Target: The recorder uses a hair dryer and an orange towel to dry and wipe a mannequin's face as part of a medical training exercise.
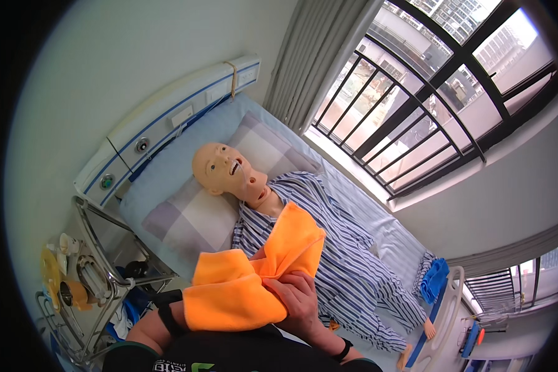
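Note:
An orange towel (237, 297) lies folded over my left hand and wrist, hiding nearly all of that hand. Bare skin shows on my left forearm (149, 329), beside a black strap. My right hand (298, 297) pinches the gathered middle of the towel between thumb and fingers. Behind the towel, a patient-care manikin (223, 169) lies on its back in blue-and-white striped pajamas (353, 260). Its mouth is open, and a thin clear tube runs from the nose down over the chin. Openings show in the front of its neck. One towel corner overlaps the manikin's chest in view.
The manikin's head rests on a checked pillow (195, 218) on a bed with a light blue sheet (390, 228). At left stands a metal-railed trolley (116, 279) holding an orange cup (76, 294). Blue cloth (434, 281) lies near the footboard (441, 321). A barred window (400, 111) flanks the bed.

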{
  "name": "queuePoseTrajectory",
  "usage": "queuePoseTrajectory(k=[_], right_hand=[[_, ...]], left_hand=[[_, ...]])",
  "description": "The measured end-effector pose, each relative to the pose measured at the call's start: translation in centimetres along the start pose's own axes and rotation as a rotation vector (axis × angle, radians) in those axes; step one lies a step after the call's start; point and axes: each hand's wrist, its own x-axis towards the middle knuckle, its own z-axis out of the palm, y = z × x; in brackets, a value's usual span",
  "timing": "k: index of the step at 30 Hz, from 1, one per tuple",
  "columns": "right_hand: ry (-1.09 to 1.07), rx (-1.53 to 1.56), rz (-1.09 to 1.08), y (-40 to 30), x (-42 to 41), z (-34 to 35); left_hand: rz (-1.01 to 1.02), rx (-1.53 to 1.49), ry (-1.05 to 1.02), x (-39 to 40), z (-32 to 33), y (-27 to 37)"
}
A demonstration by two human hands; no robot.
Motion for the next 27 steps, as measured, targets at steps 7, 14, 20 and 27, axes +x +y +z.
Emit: queuePoseTrajectory(k=[7, 14, 20, 27], right_hand=[[-0.049, 0.267, 0.073, 0.9, -0.8, 0.5], [-0.135, 0.562, 0.370, 0.2, -0.3, 0.6], [-0.368, 0.549, 0.243, 2.2, -2.3, 1.6], [-0.458, 0.586, 0.520, 0.9, -1.6, 0.8]], left_hand=[[0.074, -0.166, -0.069, 2.2, 1.2, -0.5], [0.030, -0.251, -0.114, 2.3, 1.0, 0.3], [-0.107, -0.349, -0.186, 2.7, 1.2, 0.0], [-0.205, -0.289, 0.426, 2.3, -4.3, -1.2]])
